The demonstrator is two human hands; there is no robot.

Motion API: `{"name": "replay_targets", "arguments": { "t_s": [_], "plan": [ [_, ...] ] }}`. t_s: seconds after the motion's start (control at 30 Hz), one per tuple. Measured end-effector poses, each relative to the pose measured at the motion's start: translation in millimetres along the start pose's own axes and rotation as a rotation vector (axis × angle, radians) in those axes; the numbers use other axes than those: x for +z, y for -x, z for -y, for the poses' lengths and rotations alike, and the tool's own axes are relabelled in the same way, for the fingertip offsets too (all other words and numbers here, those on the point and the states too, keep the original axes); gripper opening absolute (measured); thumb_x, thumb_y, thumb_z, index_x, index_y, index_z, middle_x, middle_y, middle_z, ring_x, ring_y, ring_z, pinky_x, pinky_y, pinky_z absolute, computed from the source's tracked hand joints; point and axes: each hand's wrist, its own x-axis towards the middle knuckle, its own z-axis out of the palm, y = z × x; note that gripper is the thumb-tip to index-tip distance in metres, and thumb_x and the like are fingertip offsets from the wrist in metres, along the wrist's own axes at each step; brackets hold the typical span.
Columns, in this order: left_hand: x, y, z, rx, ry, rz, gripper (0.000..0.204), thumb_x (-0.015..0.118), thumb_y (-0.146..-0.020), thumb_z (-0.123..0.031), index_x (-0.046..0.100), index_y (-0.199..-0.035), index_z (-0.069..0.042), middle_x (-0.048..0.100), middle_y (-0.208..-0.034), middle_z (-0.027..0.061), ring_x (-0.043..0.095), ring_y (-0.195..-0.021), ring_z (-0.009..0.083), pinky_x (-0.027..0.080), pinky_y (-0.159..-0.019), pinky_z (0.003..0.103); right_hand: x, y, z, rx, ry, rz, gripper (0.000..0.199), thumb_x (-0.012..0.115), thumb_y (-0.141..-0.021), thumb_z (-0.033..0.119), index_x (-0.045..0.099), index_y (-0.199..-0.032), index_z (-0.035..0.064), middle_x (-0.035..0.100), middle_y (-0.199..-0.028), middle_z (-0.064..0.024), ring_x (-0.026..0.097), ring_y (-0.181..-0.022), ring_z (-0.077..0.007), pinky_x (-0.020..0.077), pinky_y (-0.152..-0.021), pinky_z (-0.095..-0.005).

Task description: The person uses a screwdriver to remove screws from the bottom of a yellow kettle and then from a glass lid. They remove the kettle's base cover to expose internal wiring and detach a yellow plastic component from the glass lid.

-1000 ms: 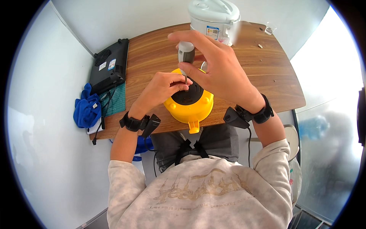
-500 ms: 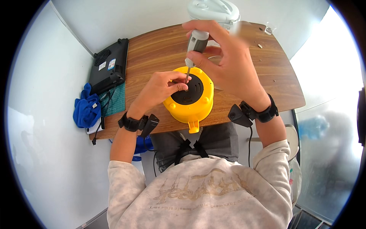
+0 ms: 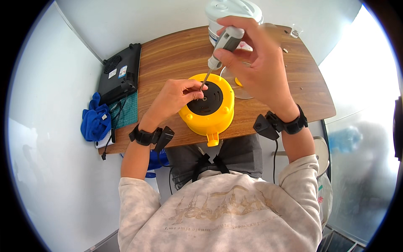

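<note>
A yellow round appliance (image 3: 213, 122) lies with its black vented base disc (image 3: 215, 101) facing up near the table's front edge. My right hand (image 3: 259, 61) is closed round the grey and white handle of a screwdriver (image 3: 228, 45) above it. The shaft slants down to the left, toward the disc. Over the left part of the disc, my left hand (image 3: 173, 101) pinches the lower end of the shaft between thumb and fingers. Whether a screw sits in that pinch is hidden. Just below the fingertips shows a small round hole (image 3: 205, 99) in the disc's middle.
Right of the appliance lies a clear round lid (image 3: 243, 95) with a yellow knob. A large water bottle (image 3: 218, 14) and a small clear cup (image 3: 296, 31) stand at the back. A black device (image 3: 121, 71), green mat (image 3: 129, 111) and blue cloth (image 3: 95, 119) are at the left.
The screwdriver's handle has moved right with my right hand, so the shaft leans more. Its lower end and my left fingertips have shifted slightly left, uncovering the hole in the disc's middle.
</note>
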Motion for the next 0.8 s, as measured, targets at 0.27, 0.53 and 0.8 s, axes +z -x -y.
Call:
{"name": "replay_targets", "arguments": {
  "t_s": [0.27, 0.53, 0.8],
  "plan": [
    [0, -2, -3, -0.001, 0.004, -0.037, 0.025, 0.072, -0.093, -0.012, 0.071, -0.115, -0.002, 0.076, -0.099, 0.0087, 0.071, -0.088, 0.0171, 0.056, -0.081, 0.027, -9, 5, -10, 0.061, 0.004, -0.024, 0.042, 0.077, -0.085, 0.007, 0.063, -0.124, 0.0104, 0.069, -0.102, -0.0097, 0.071, -0.097, -0.0218, 0.0625, -0.085, -0.0341],
    [2, -2, 0, 0.033, 0.056, -0.002, 0.023, 0.071, -0.092, -0.008, 0.071, -0.115, -0.004, 0.076, -0.102, 0.0084, 0.072, -0.097, 0.0177, 0.056, -0.087, 0.029, -12, 8, -16, 0.053, -0.004, -0.055, 0.042, 0.077, -0.085, 0.008, 0.063, -0.124, 0.009, 0.069, -0.103, -0.0111, 0.071, -0.098, -0.0227, 0.0628, -0.084, -0.0349],
    [5, -1, 7, -0.006, 0.069, 0.03, 0.027, 0.072, -0.092, -0.008, 0.071, -0.119, -0.004, 0.076, -0.105, 0.0096, 0.072, -0.1, 0.0193, 0.056, -0.092, 0.03, -13, 10, -15, 0.068, -0.008, -0.058, 0.042, 0.077, -0.085, 0.009, 0.063, -0.124, 0.0102, 0.07, -0.104, -0.0109, 0.071, -0.097, -0.0218, 0.063, -0.083, -0.0346]
  ]
}}
